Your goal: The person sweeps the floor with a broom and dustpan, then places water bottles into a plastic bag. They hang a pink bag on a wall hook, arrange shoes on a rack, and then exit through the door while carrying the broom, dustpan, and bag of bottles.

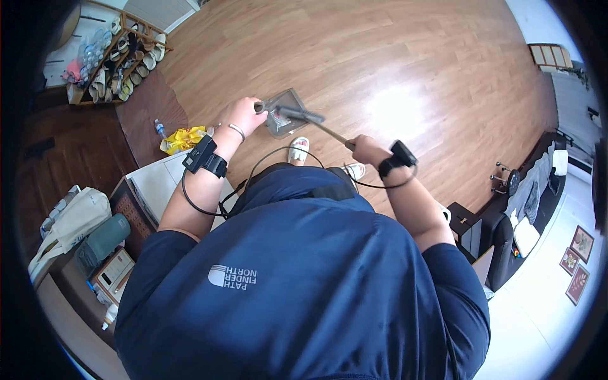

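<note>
My left hand [242, 116] is closed round the dark handle of a grey dustpan [292, 100], whose scoop hangs in front of me over the wooden floor. Some pale and reddish bits show inside the scoop. In my right hand [368, 151] is the thin stick of a broom [334, 134], gripped near its end. The broom's dark head overlaps the dustpan in this view and looks smeared by motion. Both wrists carry black strapped devices with cables. My feet, in white sandals [298, 150], stand just below the dustpan.
At the upper left a shoe rack [131, 60] holds several pairs. Nearby on the floor lie a yellow plastic bag [183, 139] and a bottle [159, 128]. A white cabinet [159, 183] stands by my left arm. To the right are a stool [505, 180] and a dark sofa [503, 253].
</note>
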